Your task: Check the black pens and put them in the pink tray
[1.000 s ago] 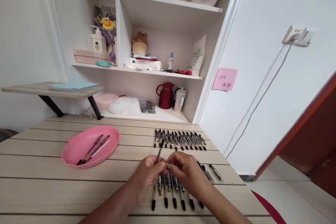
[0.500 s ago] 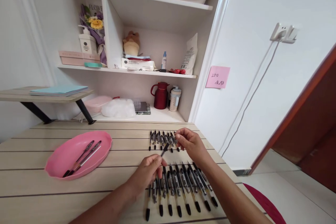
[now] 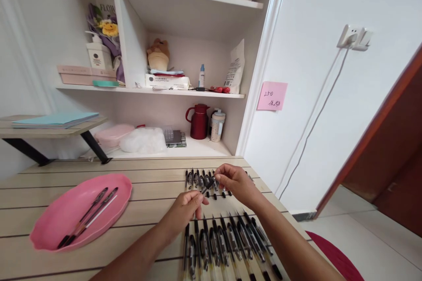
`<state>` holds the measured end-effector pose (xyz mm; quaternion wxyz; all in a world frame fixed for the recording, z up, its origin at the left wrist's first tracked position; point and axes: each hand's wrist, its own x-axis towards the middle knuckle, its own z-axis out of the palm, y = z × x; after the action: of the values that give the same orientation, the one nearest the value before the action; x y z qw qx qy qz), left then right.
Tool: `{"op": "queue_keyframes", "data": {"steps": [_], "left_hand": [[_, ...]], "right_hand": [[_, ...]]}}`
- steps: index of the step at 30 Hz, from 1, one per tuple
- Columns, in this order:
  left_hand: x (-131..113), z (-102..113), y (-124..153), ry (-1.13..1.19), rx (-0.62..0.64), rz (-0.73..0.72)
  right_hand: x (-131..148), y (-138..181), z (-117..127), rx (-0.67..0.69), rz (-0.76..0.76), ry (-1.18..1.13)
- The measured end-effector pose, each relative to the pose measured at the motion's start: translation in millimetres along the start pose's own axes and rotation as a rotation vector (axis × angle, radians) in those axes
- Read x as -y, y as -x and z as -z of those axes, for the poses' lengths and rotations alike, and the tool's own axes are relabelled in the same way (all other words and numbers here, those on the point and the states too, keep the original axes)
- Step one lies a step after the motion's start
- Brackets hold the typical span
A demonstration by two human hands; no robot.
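Note:
My left hand (image 3: 186, 207) is closed in a pinch on a thin black pen (image 3: 205, 187) that points up and to the right. My right hand (image 3: 234, 181) is also closed, its fingertips pinching a small black pen cap (image 3: 212, 179) right at the pen's upper end. Both hands hover over a striped wooden table (image 3: 148, 210). Under my right hand lies a far row of capped pens (image 3: 199, 178), and a near row of black pens (image 3: 224, 241) lies below my wrists.
A pink oval tray (image 3: 52, 224) with a few pens (image 3: 87, 216) sits at the left of the table. Behind stand white shelves with a red jug (image 3: 198, 121), a cup (image 3: 217, 124) and a plastic bag (image 3: 143, 140). A pink note (image 3: 272, 96) sticks on the wall.
My hands came apart, the right one reaching to the far row, and it has now come back to the pen's tip with a cap. The view has shifted right and down.

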<state>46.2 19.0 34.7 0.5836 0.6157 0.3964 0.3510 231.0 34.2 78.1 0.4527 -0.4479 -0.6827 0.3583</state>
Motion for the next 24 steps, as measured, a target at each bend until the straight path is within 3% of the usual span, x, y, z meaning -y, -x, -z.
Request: {"op": "queue_keyframes", "data": {"steps": [5, 12, 20, 24], "left_hand": [[3.6, -1.4, 1.1, -0.084, -0.027, -0.054], [1.0, -6.5, 7.6, -0.265, -0.16, -0.196], [0.0, -10.8, 12.5, -0.249, -0.16, -0.239], [0.2, -13.8, 13.7, -0.222, -0.157, -0.246]], "right_hand": [[-4.7, 1.1, -4.4, 0.011, -0.069, -0.088], [-2.1, 2.5, -8.6, -0.011, -0.097, -0.093], [0.6, 7.4, -21.9, -0.158, -0.016, 0.005], [7.2, 10.3, -20.0, -0.125, 0.027, -0.028]]}}
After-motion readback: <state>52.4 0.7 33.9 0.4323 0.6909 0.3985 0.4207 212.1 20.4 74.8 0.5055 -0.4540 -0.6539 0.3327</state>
